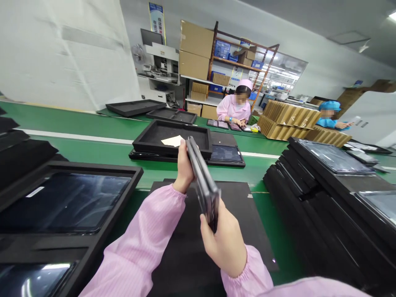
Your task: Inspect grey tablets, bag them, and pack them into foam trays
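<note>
Two thin dark tablet-like panels (203, 175), pressed face to face, are held on edge in front of me. My left hand (185, 168) grips their far end, its thumb along the top edge. Around the near end, my right hand (225, 239) is closed with the thumb on the left side. The panels' broad faces are mostly hidden from view. Below my hands lies a flat black mat (247, 231) on the green bench. Just beyond the panels, a black foam tray (148, 136) holds a cream paper slip (172, 141).
At left, a black tray (134, 175) holds dark glossy screens (77, 202). Stacked black trays (309, 214) with film-covered screens rise at right. Another dark screen (225, 153) lies beyond. Across the bench, a co-worker in pink (230, 108) handles panels near cardboard dividers (287, 117).
</note>
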`<state>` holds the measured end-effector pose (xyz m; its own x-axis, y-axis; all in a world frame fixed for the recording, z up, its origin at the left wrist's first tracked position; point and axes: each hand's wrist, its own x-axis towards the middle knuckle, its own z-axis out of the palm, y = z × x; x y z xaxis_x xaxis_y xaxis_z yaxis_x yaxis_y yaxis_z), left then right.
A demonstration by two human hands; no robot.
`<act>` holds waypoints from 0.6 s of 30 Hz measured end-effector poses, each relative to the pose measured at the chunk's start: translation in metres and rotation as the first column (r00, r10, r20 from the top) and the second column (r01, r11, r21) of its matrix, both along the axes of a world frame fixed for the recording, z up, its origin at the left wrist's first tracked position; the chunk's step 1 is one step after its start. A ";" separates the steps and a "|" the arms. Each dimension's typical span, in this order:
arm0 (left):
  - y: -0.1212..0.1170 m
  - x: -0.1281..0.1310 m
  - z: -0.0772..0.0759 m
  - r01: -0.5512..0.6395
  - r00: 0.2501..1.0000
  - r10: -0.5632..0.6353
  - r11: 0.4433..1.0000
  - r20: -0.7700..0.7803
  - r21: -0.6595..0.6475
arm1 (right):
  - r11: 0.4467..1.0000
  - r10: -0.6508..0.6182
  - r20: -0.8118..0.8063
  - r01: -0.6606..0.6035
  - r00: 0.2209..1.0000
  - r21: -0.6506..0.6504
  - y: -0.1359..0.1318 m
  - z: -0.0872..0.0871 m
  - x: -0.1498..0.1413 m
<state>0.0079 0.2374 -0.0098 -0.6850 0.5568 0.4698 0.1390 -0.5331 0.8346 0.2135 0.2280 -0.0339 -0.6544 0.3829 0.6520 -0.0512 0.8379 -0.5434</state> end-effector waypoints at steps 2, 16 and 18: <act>-0.010 0.002 0.009 -0.015 1.000 0.016 0.997 -0.015 0.078 | 0.998 0.052 0.044 -0.054 0.998 0.043 0.001 0.000 0.001; -0.008 0.018 0.009 0.074 0.993 -0.059 0.987 -0.104 0.141 | 0.985 0.167 0.265 -0.150 0.950 -0.083 0.004 0.010 0.011; -0.010 0.018 0.008 0.066 0.992 -0.051 0.990 -0.120 0.126 | 0.970 0.220 0.274 -0.181 0.936 -0.161 0.009 0.013 0.013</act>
